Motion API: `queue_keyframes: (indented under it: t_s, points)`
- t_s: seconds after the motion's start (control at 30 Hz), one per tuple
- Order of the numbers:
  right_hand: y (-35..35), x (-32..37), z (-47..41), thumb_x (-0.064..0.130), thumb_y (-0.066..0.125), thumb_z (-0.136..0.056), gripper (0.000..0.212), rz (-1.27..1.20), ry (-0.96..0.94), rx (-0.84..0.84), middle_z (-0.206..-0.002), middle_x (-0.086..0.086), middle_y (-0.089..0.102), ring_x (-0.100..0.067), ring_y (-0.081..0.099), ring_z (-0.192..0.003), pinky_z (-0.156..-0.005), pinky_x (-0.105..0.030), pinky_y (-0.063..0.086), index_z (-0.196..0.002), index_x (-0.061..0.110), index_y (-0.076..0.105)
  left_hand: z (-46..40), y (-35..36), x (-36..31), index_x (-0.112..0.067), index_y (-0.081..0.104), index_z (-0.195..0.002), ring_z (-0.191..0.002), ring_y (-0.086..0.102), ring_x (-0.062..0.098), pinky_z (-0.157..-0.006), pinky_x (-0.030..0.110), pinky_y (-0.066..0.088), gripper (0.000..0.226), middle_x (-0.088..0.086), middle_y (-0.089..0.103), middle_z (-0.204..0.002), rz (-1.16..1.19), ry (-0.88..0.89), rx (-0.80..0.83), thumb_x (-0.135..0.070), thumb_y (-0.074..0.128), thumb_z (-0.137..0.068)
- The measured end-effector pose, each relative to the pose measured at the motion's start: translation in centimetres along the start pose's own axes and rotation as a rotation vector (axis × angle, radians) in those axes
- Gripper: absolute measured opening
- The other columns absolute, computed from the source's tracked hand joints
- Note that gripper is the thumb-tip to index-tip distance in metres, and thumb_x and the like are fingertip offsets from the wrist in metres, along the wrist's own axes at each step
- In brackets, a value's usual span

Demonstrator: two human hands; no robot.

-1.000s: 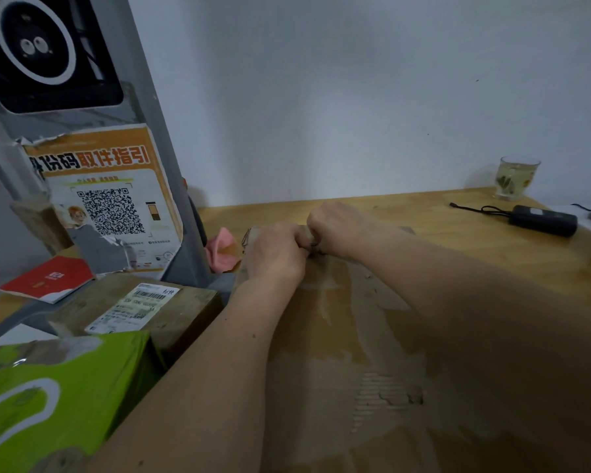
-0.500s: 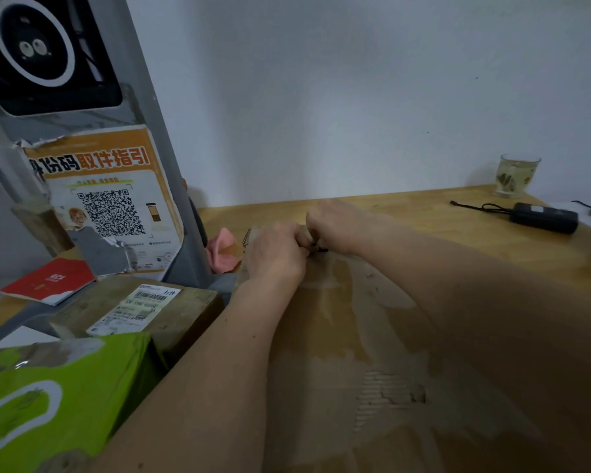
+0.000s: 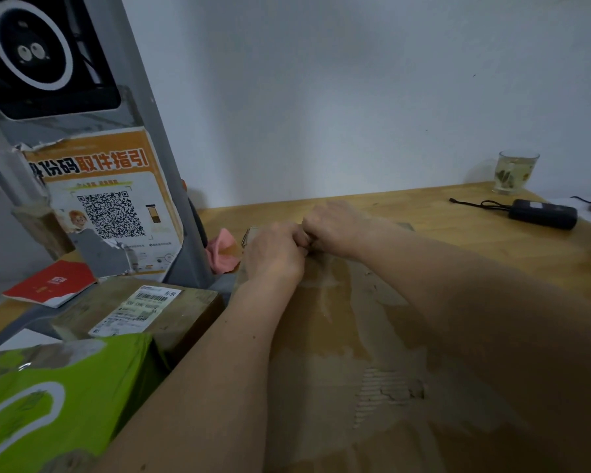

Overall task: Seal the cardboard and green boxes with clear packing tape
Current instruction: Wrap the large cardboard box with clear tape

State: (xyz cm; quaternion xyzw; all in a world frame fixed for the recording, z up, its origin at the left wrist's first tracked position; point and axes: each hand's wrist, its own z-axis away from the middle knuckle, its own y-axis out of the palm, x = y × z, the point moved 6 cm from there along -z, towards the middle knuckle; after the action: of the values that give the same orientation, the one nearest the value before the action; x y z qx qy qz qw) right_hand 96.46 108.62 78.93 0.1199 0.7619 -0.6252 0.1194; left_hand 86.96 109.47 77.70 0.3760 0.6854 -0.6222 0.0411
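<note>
Where wooden table [image 3: 475,233] meets white wall [image 3: 321,97] — hands' grip unclear, cardboard box [image 3: 338,336]

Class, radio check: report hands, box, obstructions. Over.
Both hands, left hand and right hand, curled together at cardboard box far edge. Grip contents hidden. Green box untouched, left. Nothing blocking.

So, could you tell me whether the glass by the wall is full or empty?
Partly full: the glass holds pale liquid with leaves in it.
</note>
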Motion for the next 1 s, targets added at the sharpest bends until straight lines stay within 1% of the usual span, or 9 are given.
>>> queue_keyframes:
  t_s: [0.13, 0.23, 0.4, 0.53, 0.6, 0.67, 0.77, 0.9, 1.0]
  points:
    - [0.1, 0.0, -0.3, 0.011, 0.053, -0.091, 0.018, -0.061, 0.023, -0.008, -0.109, -0.017, 0.065, -0.033, 0.059, -0.105, -0.068, -0.031, 0.031, -0.101, 0.002, 0.064, -0.1, 0.1, 0.2, -0.039, 0.055, -0.063, -0.1, 0.058, 0.02, -0.081, 0.035, 0.047, 0.035, -0.004, 0.068, -0.104, 0.02, -0.004, -0.007, -0.024, 0.064, -0.093]
    - [0.4, -1.5, 0.4, 0.018, 0.056, -0.094, 0.022, -0.289, 0.129, -0.009, -0.082, -0.011, 0.06, -0.031, 0.056, -0.087, -0.065, -0.032, 0.034, -0.077, 0.006, 0.06, 0.0, 0.1, 0.3, -0.037, 0.061, -0.072, -0.101, 0.058, 0.02, -0.079, 0.034, 0.045, 0.024, -0.005, 0.067, -0.106, 0.044, -0.01, -0.01, -0.027, 0.064, -0.093]
    - [1.8, -3.0, 2.1, 0.013, 0.059, -0.088, 0.014, -0.691, 0.322, -0.188, -0.09, -0.003, 0.063, -0.022, 0.058, -0.092, -0.077, -0.032, 0.048, -0.076, 0.019, 0.065, -0.2, -0.1, 0.9, -0.036, 0.06, -0.068, -0.1, 0.06, 0.02, -0.087, 0.038, 0.05, 0.026, -0.005, 0.068, -0.101, 0.121, -0.026, -0.027, -0.026, 0.068, -0.091]
    - [3.8, -1.7, 2.3, 0.017, 0.048, -0.089, 0.035, -0.668, 0.374, -0.006, -0.085, -0.007, 0.05, -0.03, 0.05, -0.093, -0.072, -0.03, 0.033, -0.054, 0.022, 0.048, -0.2, 0.2, 0.6, -0.032, 0.055, -0.065, -0.096, 0.059, 0.019, -0.086, 0.039, 0.051, 0.03, -0.004, 0.066, -0.099, 0.11, -0.002, -0.014, -0.022, 0.068, -0.091]
    - [4.1, -1.6, 2.3, 0.024, 0.044, -0.092, 0.031, -0.656, 0.412, 0.083, -0.098, -0.015, 0.048, -0.032, 0.047, -0.102, -0.078, -0.034, 0.035, -0.064, 0.012, 0.051, -0.3, 0.4, 0.6, -0.031, 0.056, -0.067, -0.095, 0.059, 0.019, -0.085, 0.039, 0.051, 0.028, -0.004, 0.065, -0.099, 0.103, 0.001, -0.006, -0.022, 0.067, -0.091]
    - [4.3, -1.6, 2.1, 0.029, 0.04, -0.096, 0.032, -0.616, 0.432, 0.162, -0.126, -0.02, 0.045, -0.035, 0.041, -0.121, -0.097, -0.04, 0.036, -0.102, 0.005, 0.061, -0.4, 0.5, 0.7, -0.031, 0.057, -0.07, -0.096, 0.059, 0.019, -0.086, 0.04, 0.052, 0.025, -0.005, 0.065, -0.099, 0.096, 0.003, -0.003, -0.021, 0.067, -0.091]
    - [4.7, -1.8, 2.0, 0.029, 0.039, -0.097, 0.048, -0.614, 0.468, 0.261, -0.14, -0.018, 0.036, -0.036, 0.031, -0.134, -0.107, -0.04, 0.03, -0.135, 0.001, 0.041, -0.6, 0.8, 0.7, -0.032, 0.056, -0.07, -0.097, 0.058, 0.018, -0.085, 0.037, 0.051, 0.026, -0.006, 0.065, -0.1, 0.083, 0.013, 0.005, -0.022, 0.066, -0.091]
    - [5.5, -2.5, 1.8, 0.028, 0.042, -0.084, 0.021, -0.747, 0.451, 0.28, -0.109, -0.014, 0.046, -0.033, 0.045, -0.114, -0.097, -0.043, 0.041, -0.084, 0.015, 0.059, -0.8, 0.8, 0.8, -0.033, 0.057, -0.071, -0.098, 0.057, 0.017, -0.085, 0.037, 0.049, 0.025, -0.008, 0.063, -0.1, 0.092, 0.014, 0.003, -0.023, 0.068, -0.091]
    - [5.7, -2.9, 2.3, 0.016, 0.05, -0.086, 0.039, -0.91, 0.451, 0.215, -0.081, -0.003, 0.055, -0.021, 0.048, -0.085, -0.078, -0.034, 0.043, -0.05, 0.025, 0.063, -0.9, 0.9, 0.9, -0.033, 0.056, -0.07, -0.1, 0.057, 0.018, -0.09, 0.041, 0.05, 0.026, -0.009, 0.062, -0.1, 0.107, 0.01, 0.003, -0.024, 0.068, -0.09]
